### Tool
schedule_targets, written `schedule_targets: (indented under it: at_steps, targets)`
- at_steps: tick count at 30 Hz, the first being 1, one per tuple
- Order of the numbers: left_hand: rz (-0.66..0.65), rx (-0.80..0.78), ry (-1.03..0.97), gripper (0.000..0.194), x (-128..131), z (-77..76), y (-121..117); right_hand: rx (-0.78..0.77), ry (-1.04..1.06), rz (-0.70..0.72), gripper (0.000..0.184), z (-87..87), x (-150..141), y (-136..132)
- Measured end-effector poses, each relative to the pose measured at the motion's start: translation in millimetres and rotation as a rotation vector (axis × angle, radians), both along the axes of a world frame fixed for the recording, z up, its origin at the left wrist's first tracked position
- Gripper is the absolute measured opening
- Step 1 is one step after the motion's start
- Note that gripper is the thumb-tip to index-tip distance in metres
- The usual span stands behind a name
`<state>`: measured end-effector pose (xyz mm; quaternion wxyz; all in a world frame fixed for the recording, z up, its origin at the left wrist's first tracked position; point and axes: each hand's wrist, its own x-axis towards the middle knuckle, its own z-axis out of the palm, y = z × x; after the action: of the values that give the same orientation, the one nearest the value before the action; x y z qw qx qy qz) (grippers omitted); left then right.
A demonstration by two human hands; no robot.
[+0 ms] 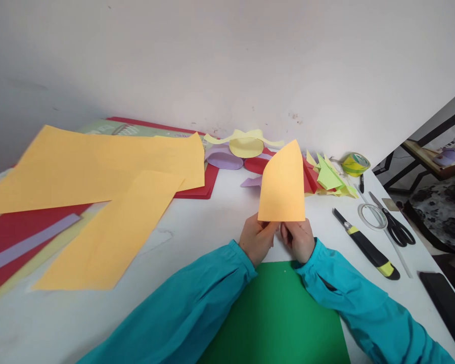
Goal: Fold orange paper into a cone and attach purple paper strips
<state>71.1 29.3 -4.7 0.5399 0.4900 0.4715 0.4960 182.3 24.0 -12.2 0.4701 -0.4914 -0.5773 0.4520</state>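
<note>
A piece of orange paper (282, 184) with a curved, pointed top stands up between my two hands. My left hand (257, 239) pinches its lower edge on the left side. Beside it, my right hand (299, 238) grips the same edge on the right, fingers closed; some fingertips are hidden behind the paper. Both hands are just beyond a green sheet (280, 313) lying on the white table. Larger orange sheets (109, 167) lie to the left, one with a slanted cut end.
Right of my hands lie a utility knife (367, 245), a roll of tape (372, 216), black scissors (398, 227) and a black case (445, 308). Yellow tape (355, 164) and folded paper shapes (329, 177) sit near the wall. Red sheets (200, 187) lie behind.
</note>
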Motion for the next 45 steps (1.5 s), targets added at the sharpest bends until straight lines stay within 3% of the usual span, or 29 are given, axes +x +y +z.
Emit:
schedule_targets:
  at_steps: [7,14,23,30,34,39,45]
  targets:
    - [0.04,-0.059,-0.034,0.025,1,-0.2,0,-0.015,-0.027,-0.097,0.047,-6.8,0,2]
    - [0.058,0.027,0.025,0.021,2,-5.2,-1,-0.039,0.001,-0.129,0.042,-3.1,-1,1]
    - [0.032,0.167,0.077,0.019,1,-0.1,-5,-0.026,0.026,-0.212,0.038,-4.2,0,3]
    - [0.046,0.16,0.068,0.019,0,0.6,-4,-0.057,0.027,-0.183,0.044,-1.3,1,2]
    - [-0.023,0.11,-0.008,0.013,1,2.7,-6,-0.07,0.118,-0.177,0.045,-4.0,0,4]
    - [-0.073,0.097,-0.061,0.019,4,-3.0,-6,-0.111,0.338,-0.225,0.03,-9.8,-3,8]
    - [-0.081,0.07,-0.104,0.017,1,-4.1,-6,-0.148,0.374,-0.173,0.045,-10.2,-2,8]
